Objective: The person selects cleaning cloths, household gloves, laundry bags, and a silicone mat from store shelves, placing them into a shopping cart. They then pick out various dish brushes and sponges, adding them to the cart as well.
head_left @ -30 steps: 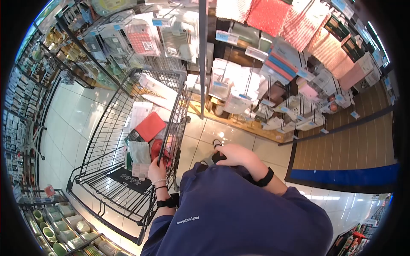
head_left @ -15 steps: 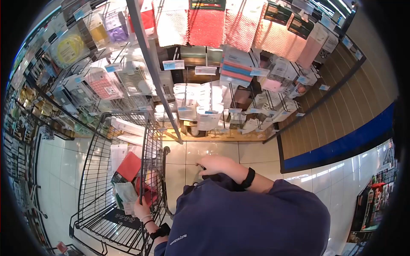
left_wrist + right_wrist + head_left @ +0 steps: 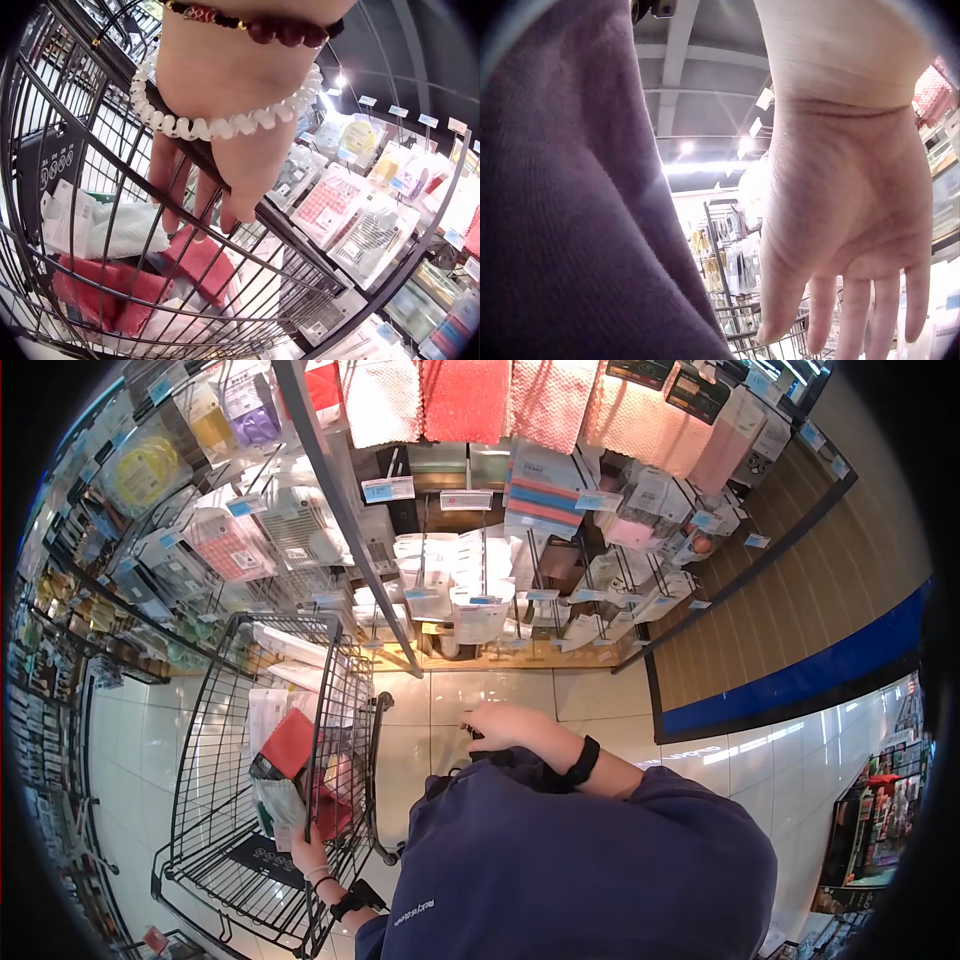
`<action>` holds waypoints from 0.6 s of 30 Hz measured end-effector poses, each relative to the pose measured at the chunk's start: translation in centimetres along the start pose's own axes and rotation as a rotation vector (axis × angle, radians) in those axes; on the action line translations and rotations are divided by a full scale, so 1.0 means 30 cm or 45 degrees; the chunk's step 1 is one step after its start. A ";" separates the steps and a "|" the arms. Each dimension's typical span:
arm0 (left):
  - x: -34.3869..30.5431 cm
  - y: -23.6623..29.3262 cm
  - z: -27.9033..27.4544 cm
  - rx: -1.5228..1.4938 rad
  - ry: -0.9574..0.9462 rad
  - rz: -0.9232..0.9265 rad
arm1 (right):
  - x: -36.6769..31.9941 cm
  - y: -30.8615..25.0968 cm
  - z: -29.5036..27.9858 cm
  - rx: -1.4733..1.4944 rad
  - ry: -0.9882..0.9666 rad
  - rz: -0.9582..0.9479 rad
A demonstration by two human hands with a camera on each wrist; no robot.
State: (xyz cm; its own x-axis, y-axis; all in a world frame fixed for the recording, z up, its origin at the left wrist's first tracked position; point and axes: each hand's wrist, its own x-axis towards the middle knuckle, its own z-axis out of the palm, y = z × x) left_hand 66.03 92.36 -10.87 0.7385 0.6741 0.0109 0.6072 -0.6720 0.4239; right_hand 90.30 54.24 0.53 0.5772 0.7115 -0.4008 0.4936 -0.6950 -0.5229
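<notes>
Running through the gripping left hand [image 3: 309,853] is the cart rail [image 3: 289,234].

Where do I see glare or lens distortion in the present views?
Head view: strong fisheye bending with dark corners, glare on white packages and glossy floor; left wrist: lamp flaring beyond the left hand; right wrist: ceiling light flaring beside the right hand, goods behind washed out.

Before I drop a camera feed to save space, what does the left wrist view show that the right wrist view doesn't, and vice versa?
Only the left wrist view shows the left hand gripping the cart, a white bracelet, and the red cloths inside the cart.

Only the right wrist view shows the right hand and the sweatshirt.

Both show the cart, only some bars in the second, and hanging packs.
</notes>
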 end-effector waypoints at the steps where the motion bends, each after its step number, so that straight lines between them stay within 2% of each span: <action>1: -0.003 -0.006 -0.010 0.047 -0.007 0.011 | -0.004 0.003 0.004 0.004 -0.004 -0.005; 2: -0.001 -0.012 -0.020 0.054 -0.006 0.006 | -0.003 0.003 0.008 -0.013 -0.014 0.008; 4: 0.010 -0.022 -0.037 0.009 -0.153 -0.140 | 0.000 -0.003 0.008 -0.030 -0.025 0.014; 8: 0.037 -0.127 -0.010 -0.168 -0.171 -0.283 | 0.005 -0.008 0.016 0.000 -0.061 0.009; 14: 0.040 -0.070 -0.046 0.123 -0.039 -0.446 | 0.014 -0.026 0.016 0.042 -0.121 0.029; 16: 0.048 -0.049 -0.048 0.236 0.050 -0.593 | 0.021 0.000 0.029 0.056 -0.122 0.034; 18: 0.070 -0.112 -0.033 0.260 0.025 -0.608 | 0.038 0.047 0.039 0.121 -0.103 0.038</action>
State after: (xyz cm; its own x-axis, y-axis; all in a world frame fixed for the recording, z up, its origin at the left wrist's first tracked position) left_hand 65.26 96.33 -11.38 0.3607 0.9246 -0.1227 0.9214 -0.3330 0.2003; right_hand 90.89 54.20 -1.56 0.5345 0.6996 -0.4742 0.4109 -0.7054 -0.5776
